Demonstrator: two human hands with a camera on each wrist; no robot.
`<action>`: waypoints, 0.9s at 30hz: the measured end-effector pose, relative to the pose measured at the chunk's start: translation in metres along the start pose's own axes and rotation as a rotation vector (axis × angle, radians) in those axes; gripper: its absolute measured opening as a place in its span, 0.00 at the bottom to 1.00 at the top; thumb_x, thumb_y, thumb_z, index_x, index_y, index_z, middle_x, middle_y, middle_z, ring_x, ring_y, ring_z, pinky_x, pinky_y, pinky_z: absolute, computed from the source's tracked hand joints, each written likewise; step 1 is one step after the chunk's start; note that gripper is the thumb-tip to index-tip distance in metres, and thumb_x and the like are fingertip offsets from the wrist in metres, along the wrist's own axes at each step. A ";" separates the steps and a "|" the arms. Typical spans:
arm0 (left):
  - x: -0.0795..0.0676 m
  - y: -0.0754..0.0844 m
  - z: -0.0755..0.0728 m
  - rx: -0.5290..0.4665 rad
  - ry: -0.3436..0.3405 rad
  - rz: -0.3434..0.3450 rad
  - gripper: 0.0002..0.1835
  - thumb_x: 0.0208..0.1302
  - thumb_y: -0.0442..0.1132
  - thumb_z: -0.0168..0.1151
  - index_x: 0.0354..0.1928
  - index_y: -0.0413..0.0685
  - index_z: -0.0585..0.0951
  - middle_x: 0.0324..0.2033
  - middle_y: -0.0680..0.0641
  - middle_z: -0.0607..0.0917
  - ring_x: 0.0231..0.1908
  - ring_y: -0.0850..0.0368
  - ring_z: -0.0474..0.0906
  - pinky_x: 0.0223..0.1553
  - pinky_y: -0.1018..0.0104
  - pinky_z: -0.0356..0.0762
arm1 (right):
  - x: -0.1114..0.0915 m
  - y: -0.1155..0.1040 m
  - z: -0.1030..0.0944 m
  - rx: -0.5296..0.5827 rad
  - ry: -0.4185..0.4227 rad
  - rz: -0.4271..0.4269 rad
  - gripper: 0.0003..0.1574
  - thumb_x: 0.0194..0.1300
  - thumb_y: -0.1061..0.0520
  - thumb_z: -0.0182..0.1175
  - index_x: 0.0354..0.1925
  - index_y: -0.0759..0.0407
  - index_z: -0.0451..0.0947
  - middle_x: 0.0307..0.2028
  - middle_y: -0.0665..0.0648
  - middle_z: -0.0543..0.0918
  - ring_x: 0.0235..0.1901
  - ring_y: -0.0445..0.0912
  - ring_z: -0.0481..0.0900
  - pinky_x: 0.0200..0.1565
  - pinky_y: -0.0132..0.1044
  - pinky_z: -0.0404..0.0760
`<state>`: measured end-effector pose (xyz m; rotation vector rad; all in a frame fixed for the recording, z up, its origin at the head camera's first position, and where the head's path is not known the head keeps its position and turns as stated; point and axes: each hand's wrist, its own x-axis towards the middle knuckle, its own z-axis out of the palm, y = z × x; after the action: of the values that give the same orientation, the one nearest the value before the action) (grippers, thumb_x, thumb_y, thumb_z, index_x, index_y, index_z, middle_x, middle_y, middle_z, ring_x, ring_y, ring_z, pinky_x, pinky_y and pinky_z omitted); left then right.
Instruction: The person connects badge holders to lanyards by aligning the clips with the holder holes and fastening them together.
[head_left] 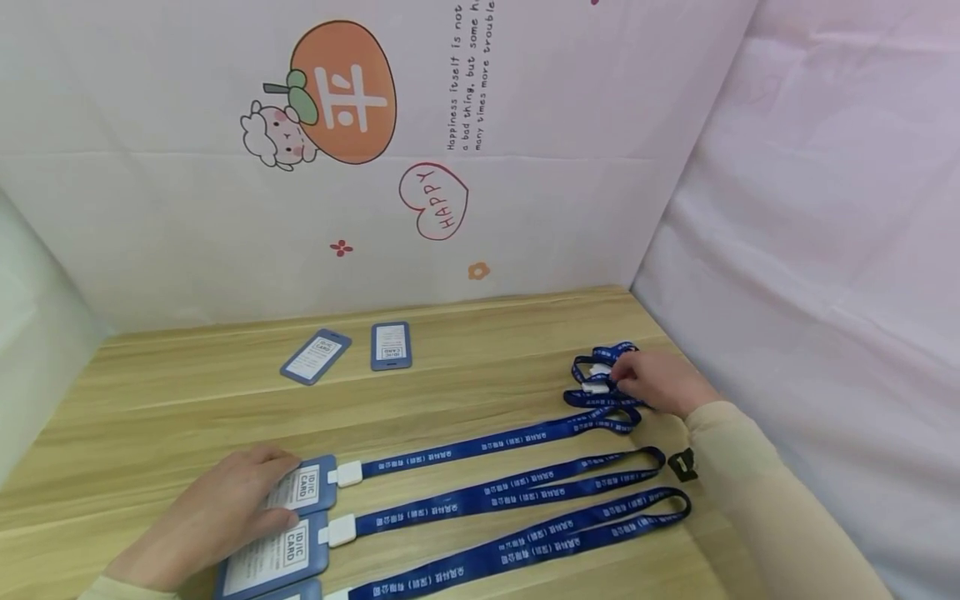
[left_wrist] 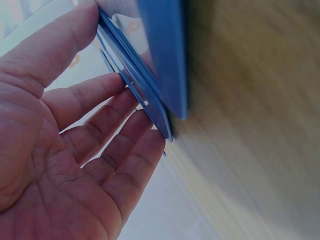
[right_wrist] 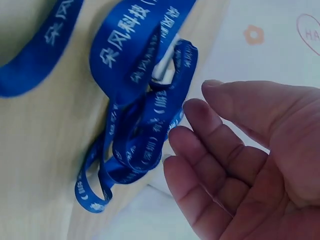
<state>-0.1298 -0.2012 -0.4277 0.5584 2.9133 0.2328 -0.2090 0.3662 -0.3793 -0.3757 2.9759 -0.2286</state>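
Note:
My left hand (head_left: 213, 508) rests on the upper blue ID card holder (head_left: 327, 483) at the lower left. In the left wrist view its fingers lie along the holder's edge (left_wrist: 162, 125), with the thumb at the holders' other side. A second card holder (head_left: 277, 557) overlaps just below, and part of a third (head_left: 302, 591) shows at the frame's bottom. White clips join these holders to blue printed lanyards (head_left: 480, 496). At the right, my right hand (head_left: 667, 383) is beside a folded bundle of blue lanyards (right_wrist: 150, 135); in the right wrist view, its loosely bent fingers hold nothing.
Two loose blue card holders (head_left: 315, 357) lie toward the back of the wooden table (head_left: 465, 375). A small black item (head_left: 682, 465) is under the right forearm. White printed cloth (head_left: 555, 208) stands behind, with more cloth (head_left: 825, 250) along the right.

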 end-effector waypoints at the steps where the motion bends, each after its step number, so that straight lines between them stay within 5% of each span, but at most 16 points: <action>1: 0.000 0.000 0.000 0.000 0.001 0.000 0.38 0.54 0.57 0.80 0.61 0.42 0.83 0.58 0.39 0.84 0.57 0.39 0.81 0.59 0.36 0.79 | 0.002 -0.001 0.002 -0.015 -0.006 -0.002 0.11 0.72 0.59 0.64 0.49 0.58 0.87 0.45 0.57 0.90 0.46 0.55 0.87 0.51 0.55 0.86; 16: -0.001 -0.002 0.001 -0.014 0.009 0.005 0.37 0.54 0.57 0.79 0.61 0.43 0.83 0.58 0.40 0.84 0.57 0.39 0.81 0.58 0.36 0.79 | 0.023 -0.003 0.025 -0.113 -0.042 0.063 0.12 0.73 0.57 0.64 0.53 0.54 0.87 0.52 0.60 0.88 0.48 0.55 0.86 0.52 0.57 0.85; 27: 0.000 -0.002 0.001 -0.010 0.003 -0.001 0.37 0.54 0.57 0.79 0.62 0.43 0.83 0.59 0.39 0.84 0.57 0.38 0.81 0.59 0.35 0.79 | 0.033 -0.005 0.021 -0.110 -0.096 0.133 0.23 0.74 0.56 0.63 0.65 0.52 0.79 0.57 0.64 0.85 0.39 0.51 0.82 0.35 0.45 0.82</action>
<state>-0.1300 -0.2030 -0.4291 0.5557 2.9137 0.2477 -0.2359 0.3505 -0.4030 -0.1928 2.9109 -0.0318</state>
